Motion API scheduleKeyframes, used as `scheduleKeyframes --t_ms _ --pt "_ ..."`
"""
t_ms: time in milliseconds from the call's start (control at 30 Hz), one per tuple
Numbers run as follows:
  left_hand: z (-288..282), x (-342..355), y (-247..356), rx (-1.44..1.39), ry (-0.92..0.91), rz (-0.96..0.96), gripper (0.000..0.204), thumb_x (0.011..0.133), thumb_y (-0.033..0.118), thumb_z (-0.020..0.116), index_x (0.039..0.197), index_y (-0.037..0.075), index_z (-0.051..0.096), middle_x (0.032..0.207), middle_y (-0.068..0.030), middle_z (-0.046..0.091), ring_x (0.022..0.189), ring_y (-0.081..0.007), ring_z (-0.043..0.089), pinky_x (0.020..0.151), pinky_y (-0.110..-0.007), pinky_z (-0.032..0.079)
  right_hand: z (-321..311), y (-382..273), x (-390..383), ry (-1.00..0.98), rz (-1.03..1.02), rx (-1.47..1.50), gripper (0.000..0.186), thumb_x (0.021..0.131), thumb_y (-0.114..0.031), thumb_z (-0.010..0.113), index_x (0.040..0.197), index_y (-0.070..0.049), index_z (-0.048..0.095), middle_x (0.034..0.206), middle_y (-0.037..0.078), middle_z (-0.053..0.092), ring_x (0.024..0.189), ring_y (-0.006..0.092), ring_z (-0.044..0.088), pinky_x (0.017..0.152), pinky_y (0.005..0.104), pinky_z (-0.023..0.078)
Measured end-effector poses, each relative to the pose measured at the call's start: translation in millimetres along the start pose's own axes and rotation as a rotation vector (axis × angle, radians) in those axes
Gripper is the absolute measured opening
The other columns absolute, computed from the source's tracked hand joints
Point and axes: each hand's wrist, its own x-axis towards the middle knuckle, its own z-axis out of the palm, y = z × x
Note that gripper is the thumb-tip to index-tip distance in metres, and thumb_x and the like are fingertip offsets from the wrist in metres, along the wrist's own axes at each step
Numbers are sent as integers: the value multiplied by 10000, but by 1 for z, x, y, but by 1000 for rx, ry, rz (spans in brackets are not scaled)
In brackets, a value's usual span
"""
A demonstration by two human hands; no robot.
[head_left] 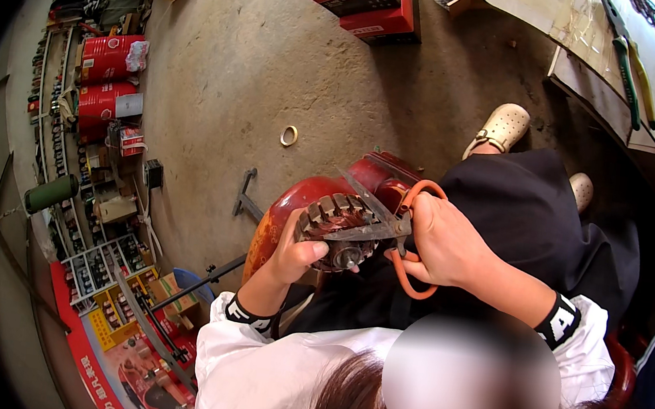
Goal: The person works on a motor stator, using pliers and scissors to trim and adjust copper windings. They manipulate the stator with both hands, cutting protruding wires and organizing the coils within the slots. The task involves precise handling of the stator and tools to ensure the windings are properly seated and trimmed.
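In my left hand [294, 251] is a round wound motor rotor [336, 210], with dark metal teeth round its rim, reddish copper windings and a shaft end at its middle. My thumb presses on its near side; the other fingers are mostly hidden behind it. My right hand [446, 242] is closed on the orange handles of a pair of scissors [379, 231]. The scissors' blades are spread apart: the lower one lies across the rotor's face, the upper one points past its far edge. Whether the blades touch a winding I cannot tell.
A glossy red curved seat or machine body [283, 207] sits just beyond my hands. A roll of tape [289, 135] lies on the concrete floor [229, 72]. Red drums [110, 58] and shelves stand left, red boxes [377, 16] ahead. Pliers [630, 69] rest on a table at the right.
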Motion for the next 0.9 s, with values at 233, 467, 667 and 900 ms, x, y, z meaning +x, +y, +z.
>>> scheduleKeyframes --t_ms 233,467,667,900 --pt "-1 -1 -4 4 -13 18 705 734 344 616 1265 -109 516 1078 -194 672 872 -238 695 699 -346 612 0 -4 0 -45 81 85 583 757 -288 773 1114 57 469 932 225 576 897 397 582 825 437 470" --pt "0 4 0 -274 -35 -22 831 693 341 640 1366 -88 412 1193 -219 618 1011 -315 672 776 -425 623 -5 0 12 107 -79 179 538 781 -299 759 1071 43 461 862 198 555 820 392 567 737 427 461" --pt "-3 13 8 -204 -78 181 891 693 314 663 1428 -72 340 1281 -211 565 1114 -281 622 918 -387 538 -21 -9 14 140 -31 165 506 722 -289 805 990 -5 483 831 142 533 750 328 552 662 393 455" --pt "1 19 10 -29 87 374 973 654 275 744 1481 31 294 1373 -234 448 1255 -322 510 1017 -431 487 -15 -12 4 190 -75 41 556 718 -300 816 1062 8 506 916 140 592 802 326 614 648 380 509"
